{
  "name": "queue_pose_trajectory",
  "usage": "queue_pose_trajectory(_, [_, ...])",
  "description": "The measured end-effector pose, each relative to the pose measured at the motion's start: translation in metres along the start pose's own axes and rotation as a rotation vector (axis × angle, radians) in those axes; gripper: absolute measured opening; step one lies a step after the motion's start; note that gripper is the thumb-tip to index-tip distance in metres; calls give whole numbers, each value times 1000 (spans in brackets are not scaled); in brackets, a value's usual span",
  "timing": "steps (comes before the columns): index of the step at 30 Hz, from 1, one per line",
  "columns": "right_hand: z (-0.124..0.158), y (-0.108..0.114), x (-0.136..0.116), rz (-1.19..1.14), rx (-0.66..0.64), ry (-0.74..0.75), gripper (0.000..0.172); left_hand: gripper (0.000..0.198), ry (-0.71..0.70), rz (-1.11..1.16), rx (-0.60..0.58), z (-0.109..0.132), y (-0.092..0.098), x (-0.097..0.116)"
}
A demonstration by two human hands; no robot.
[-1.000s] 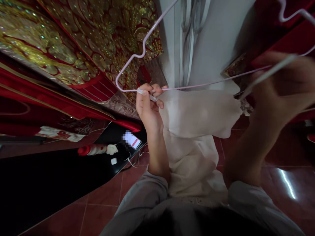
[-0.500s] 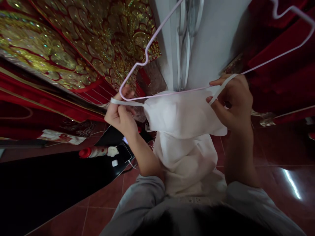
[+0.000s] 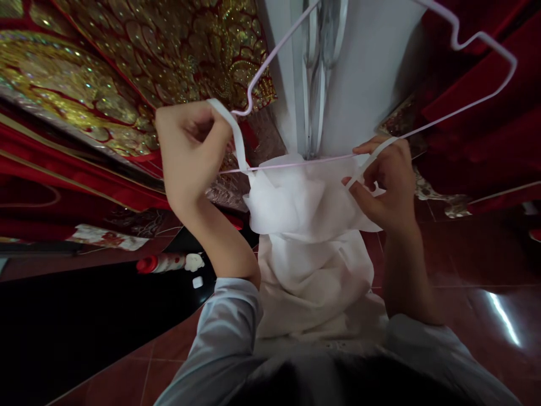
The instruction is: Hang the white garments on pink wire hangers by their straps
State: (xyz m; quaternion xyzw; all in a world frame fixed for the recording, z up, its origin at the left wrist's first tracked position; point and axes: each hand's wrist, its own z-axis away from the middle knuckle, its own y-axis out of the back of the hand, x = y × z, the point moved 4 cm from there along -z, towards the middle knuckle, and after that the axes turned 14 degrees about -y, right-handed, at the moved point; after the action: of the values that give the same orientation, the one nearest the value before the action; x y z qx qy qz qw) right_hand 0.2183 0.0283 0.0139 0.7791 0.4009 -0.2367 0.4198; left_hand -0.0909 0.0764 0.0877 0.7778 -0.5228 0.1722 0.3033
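A white garment (image 3: 291, 208) with thin straps spreads below the bottom bar of a pale pink hanger (image 3: 439, 120). My left hand (image 3: 186, 152) is closed on the left white strap (image 3: 237, 129), pulled up beside the hanger's left notch; the hanger's left corner is hidden behind this hand. On the other side, my right hand (image 3: 386, 183) pinches around the bottom bar near the garment's right edge. The right strap (image 3: 374, 157) loops over its fingers. Whether those fingertips press on the strap, the bar or both is hard to see.
Red costumes with gold sequins (image 3: 203, 62) hang at the left, and dark red cloth (image 3: 477, 129) at the right. Metal door handles (image 3: 315, 73) are ahead. A black table (image 3: 84, 316) at lower left carries a red-capped bottle (image 3: 158, 263) and a small white case (image 3: 197, 281).
My left hand has risen and turned over, drawing the left strap up toward the hanger's notch. The hanger's right end has swung left and down, and my right hand has shifted slightly left.
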Motion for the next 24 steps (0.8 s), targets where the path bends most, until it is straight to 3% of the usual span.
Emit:
queue_pose_trajectory(3, [0, 0, 0, -4, 3, -5, 39, 41, 90, -20, 27, -8, 0, 2])
queue_pose_trajectory(9, [3, -8, -3, -5, -25, 12, 43, 16, 145, 224, 327, 7, -3, -12])
queue_pose_trajectory(14, [5, -13, -2, -19, -32, -39, 43, 22, 230, 415, 685, 51, -36, -12])
queue_pose_trajectory(19, [6, -11, -11, -14, -33, -49, 46, 27, 221, 524, 797, 77, -69, 1])
queue_pose_trajectory(21, [0, -1, -6, -65, 37, -22, 39, 26, 223, 495, 779, 77, -68, 4])
queue_pose_trajectory(24, [-16, 38, 25, -265, 371, 103, 37, 28, 250, 440, 749, 72, -59, 4])
